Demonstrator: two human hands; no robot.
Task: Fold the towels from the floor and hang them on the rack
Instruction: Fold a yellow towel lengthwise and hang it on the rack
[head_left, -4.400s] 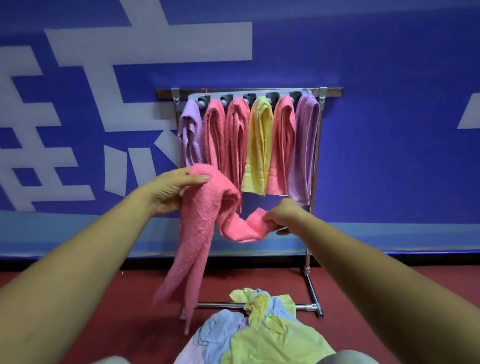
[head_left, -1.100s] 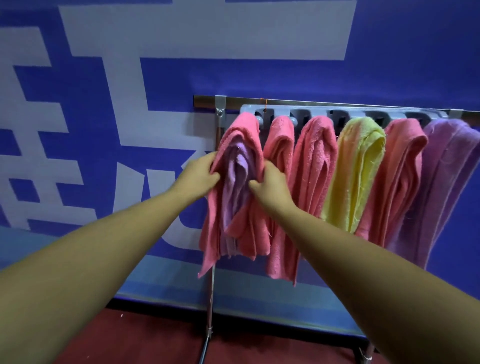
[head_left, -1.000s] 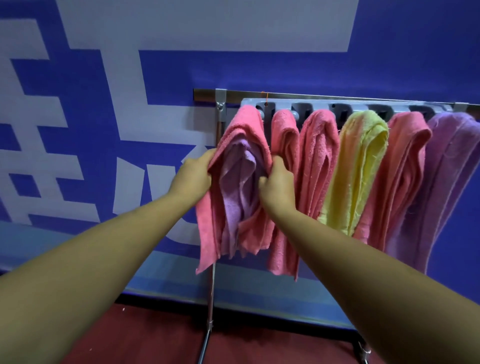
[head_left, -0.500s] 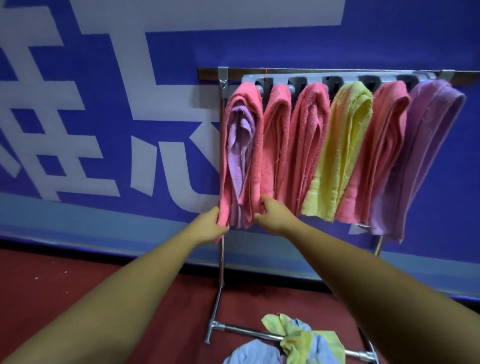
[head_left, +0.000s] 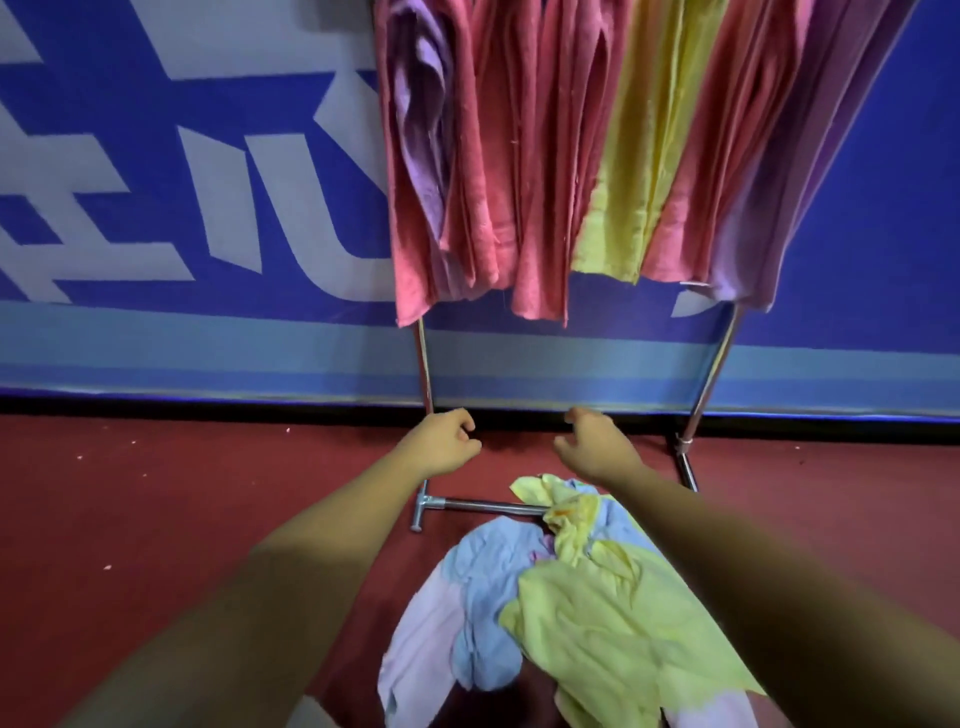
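On the floor (head_left: 156, 519), crumpled towels (head_left: 597, 613) — yellow, blue

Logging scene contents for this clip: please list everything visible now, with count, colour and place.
banner: one, blue with white shapes, at the back
floor: one, red, below the banner
rack: one, silver metal, before the banner
pink towels: four, pink, hanging on the rack
purple towels: two, purple, one inside the leftmost pink, one at the rack's right end
yellow towel: one, yellow, hanging between pink ones
towel pile: count unclear, yellow, light blue, pale lilac, on the floor by the rack's base
left hand: one, empty, fingers loosely curled, near the rack's left leg
right hand: one, empty, fingers loosely curled, above the pile
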